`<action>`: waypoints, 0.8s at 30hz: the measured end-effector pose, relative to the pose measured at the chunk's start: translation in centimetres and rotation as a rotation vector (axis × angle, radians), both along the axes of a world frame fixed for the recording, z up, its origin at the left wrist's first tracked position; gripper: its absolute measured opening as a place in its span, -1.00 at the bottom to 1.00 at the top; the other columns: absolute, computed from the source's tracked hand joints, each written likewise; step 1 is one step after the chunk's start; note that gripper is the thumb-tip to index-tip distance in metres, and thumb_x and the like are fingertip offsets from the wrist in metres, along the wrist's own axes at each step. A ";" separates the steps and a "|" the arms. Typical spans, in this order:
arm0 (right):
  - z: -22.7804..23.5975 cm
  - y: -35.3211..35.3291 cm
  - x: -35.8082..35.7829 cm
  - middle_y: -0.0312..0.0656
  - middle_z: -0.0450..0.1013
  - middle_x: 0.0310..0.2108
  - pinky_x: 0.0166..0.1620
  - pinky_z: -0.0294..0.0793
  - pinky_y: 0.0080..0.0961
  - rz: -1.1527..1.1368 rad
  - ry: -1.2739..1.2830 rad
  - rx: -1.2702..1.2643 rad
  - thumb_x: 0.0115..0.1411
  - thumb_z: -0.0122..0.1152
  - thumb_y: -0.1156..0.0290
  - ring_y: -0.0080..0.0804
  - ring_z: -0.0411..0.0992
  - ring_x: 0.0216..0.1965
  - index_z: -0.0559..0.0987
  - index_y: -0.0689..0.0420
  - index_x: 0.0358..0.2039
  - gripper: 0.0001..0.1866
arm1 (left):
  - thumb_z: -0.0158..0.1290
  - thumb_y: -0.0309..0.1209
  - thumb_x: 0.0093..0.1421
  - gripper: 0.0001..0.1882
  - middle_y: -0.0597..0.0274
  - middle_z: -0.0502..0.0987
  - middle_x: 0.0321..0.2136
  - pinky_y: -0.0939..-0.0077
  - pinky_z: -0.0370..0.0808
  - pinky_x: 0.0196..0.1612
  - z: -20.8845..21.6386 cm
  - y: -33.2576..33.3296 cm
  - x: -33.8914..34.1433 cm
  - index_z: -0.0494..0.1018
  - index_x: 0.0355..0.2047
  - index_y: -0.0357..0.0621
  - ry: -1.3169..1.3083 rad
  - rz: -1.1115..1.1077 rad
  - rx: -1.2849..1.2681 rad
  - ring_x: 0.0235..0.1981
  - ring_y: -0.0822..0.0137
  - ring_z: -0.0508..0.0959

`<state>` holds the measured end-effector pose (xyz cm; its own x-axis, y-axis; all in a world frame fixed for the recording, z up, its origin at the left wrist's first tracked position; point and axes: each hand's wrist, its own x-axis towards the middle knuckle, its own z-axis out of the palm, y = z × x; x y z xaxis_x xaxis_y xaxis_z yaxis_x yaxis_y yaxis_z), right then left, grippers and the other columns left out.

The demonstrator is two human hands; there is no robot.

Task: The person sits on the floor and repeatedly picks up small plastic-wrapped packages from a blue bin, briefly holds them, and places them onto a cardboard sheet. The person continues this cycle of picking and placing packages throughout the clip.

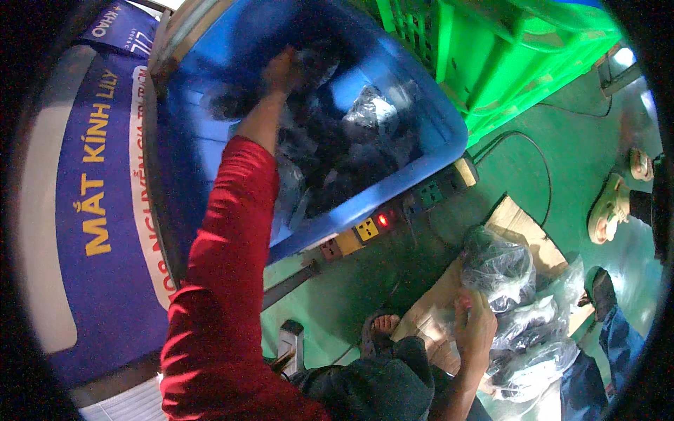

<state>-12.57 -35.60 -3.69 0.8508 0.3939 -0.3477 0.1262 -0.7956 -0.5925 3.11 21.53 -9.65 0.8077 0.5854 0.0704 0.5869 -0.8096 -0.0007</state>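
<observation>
My left arm, in a red sleeve, reaches into a large blue plastic bin (428, 144). Inside it, my left hand (279, 71) is beside dark things in thin plastic bags (316, 67); shadow and blur hide its fingers. More dark bagged items and a shiny clear bag (371, 111) lie in the bin. Lower right, my right hand (477, 324) has its fingers bent together at the edge of a clear plastic bag (497, 270) with dark contents, seemingly pinching the plastic. Other filled clear bags (533, 351) lie against it on flattened cardboard (516, 219).
A bright green crate (526, 63) stands beyond the bin. Power sockets (366, 229), one with a red light, line the bin's near side, and a cable (544, 168) loops over the green floor. Another person's sandalled foot (609, 210) is at right. A purple banner (98, 210) hangs left.
</observation>
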 end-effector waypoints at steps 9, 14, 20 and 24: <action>4.4 0.2 -0.6 -0.14 0.39 -0.42 -0.38 0.37 -0.29 0.089 -0.190 0.209 0.00 0.05 0.47 -0.07 0.38 -0.40 0.44 0.09 -0.33 -0.84 | 0.13 -0.25 -0.05 -0.51 0.12 0.42 -0.21 0.40 0.32 -0.14 13.9 -4.5 -7.0 0.33 -0.15 -0.29 -1.187 -0.045 -0.894 -0.22 0.28 0.41; 9.5 1.6 -1.1 -0.15 0.39 -0.41 -0.40 0.39 -0.35 0.209 -0.319 0.481 -0.02 0.11 0.49 -0.11 0.40 -0.41 0.43 0.10 -0.31 -0.79 | 0.03 -0.33 0.06 -0.60 0.14 0.40 -0.19 0.31 0.29 -0.05 22.6 -12.0 -11.5 0.29 -0.10 -0.21 -1.595 -0.235 -1.280 -0.18 0.20 0.41; 14.0 2.2 0.3 -0.08 0.35 -0.23 -0.20 0.35 -0.38 0.164 -0.207 0.921 -0.07 0.24 0.37 -0.19 0.36 -0.22 0.36 0.16 -0.14 -0.55 | -0.08 -0.29 0.13 -0.64 0.07 0.41 -0.18 0.23 0.36 -0.09 29.9 -25.9 -16.7 0.28 -0.12 -0.26 -1.421 -0.547 -1.760 -0.18 0.17 0.43; 15.7 2.2 0.9 0.07 0.05 0.09 0.03 0.21 -0.24 0.046 0.263 1.380 -0.14 0.33 0.13 -0.12 0.11 0.09 -0.01 0.11 0.16 -0.05 | -0.02 -0.27 0.10 -0.71 0.12 0.48 -0.36 0.28 0.47 -0.22 30.7 -32.8 -18.7 0.35 -0.25 -0.21 -1.320 -0.351 -1.916 -0.35 0.22 0.50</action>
<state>-11.66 -33.36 12.01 0.7995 0.5694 0.1915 -0.0997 0.4402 -0.8923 -15.62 -11.27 21.01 0.8482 0.4957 0.1869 -0.4662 0.5308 0.7078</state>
